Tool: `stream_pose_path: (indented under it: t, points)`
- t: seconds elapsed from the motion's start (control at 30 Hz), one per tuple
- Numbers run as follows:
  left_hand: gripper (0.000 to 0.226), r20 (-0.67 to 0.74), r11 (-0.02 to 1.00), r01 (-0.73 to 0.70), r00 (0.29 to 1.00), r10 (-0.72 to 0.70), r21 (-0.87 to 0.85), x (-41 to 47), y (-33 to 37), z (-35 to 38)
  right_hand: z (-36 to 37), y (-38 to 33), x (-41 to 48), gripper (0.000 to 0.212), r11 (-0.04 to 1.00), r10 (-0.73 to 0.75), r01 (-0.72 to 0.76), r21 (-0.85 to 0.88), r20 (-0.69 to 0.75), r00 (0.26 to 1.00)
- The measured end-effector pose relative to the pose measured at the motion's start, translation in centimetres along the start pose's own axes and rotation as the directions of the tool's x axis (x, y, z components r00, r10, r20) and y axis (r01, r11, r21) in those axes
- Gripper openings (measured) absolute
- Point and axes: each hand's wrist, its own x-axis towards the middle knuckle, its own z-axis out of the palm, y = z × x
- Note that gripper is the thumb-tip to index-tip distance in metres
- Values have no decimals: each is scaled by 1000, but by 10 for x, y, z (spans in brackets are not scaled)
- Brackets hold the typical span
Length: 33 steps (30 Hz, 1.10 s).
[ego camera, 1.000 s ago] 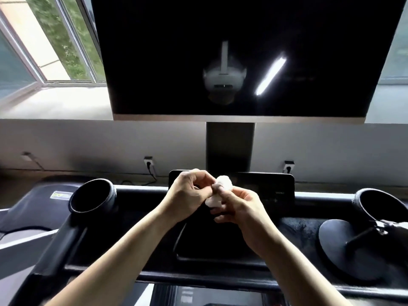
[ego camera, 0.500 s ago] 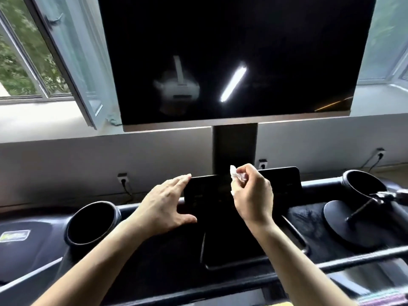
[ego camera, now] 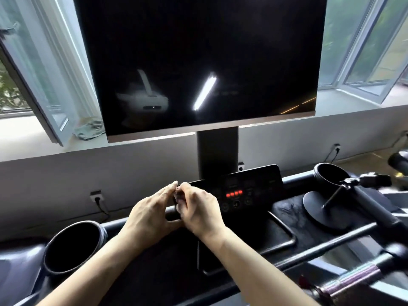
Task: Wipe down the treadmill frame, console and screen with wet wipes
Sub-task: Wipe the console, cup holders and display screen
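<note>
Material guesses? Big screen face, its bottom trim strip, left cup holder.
Screen face: glossy glass or acrylic; it mirrors a light strip sharply.
Bottom trim strip: looks like brushed metal, pale satin sheen; could be painted plastic.
Left cup holder: likely moulded plastic, dull sheen on its rim.

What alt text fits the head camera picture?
Two bare hands meet at the left end of a treadmill console with red lights: the left hand with straight fingers, the right hand with curled ones. A large dark screen hangs above, and a cup holder sits on either side.

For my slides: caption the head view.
Left hand and right hand meet at the left edge of the treadmill console, below the screen.
</note>
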Motion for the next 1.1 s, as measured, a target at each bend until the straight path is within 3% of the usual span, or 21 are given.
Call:
stream_pose_path:
  t: [0.13,0.23,0.3,0.5,0.6,0.67,0.8,0.87,0.97,1.1]
  points:
    - [105,36,1000,-15,999,16,-17,5,-2,-8,-23,45,0,14,982,80,-112,-149,-203,976]
    - [110,73,999,-42,996,42,-5,7,-6,-12,-31,61,-1,12,963,210,-251,-98,-310,927]
    - [110,80,998,-55,995,55,0,8,-7,-11,-21,49,1,12,971,198,-232,-59,-348,916]
    - [90,39,990,-25,999,30,-138,3,-8,-2,25,-4,5,12,998,-63,60,-20,-179,982]
    - [99,34,992,2,999,2,-127,3,-5,1,15,11,6,14,987,-155,147,-69,-128,980]
    - [109,57,995,28,998,-22,-96,5,-6,4,0,31,4,15,991,-117,104,-85,-173,978]
    - [113,70,996,24,997,-19,-83,2,-8,5,-20,64,-4,9,980,173,-195,-38,-319,932]
    - [115,76,997,22,997,-16,-72,2,-7,4,-14,55,-4,10,971,218,-237,-14,-341,914]
    - [120,92,997,23,996,-16,-69,0,-2,5,4,24,-8,13,990,139,-123,73,-295,945]
    - [113,78,996,12,997,-5,-86,-3,-2,10,19,1,-24,13,991,-95,102,88,-77,992]
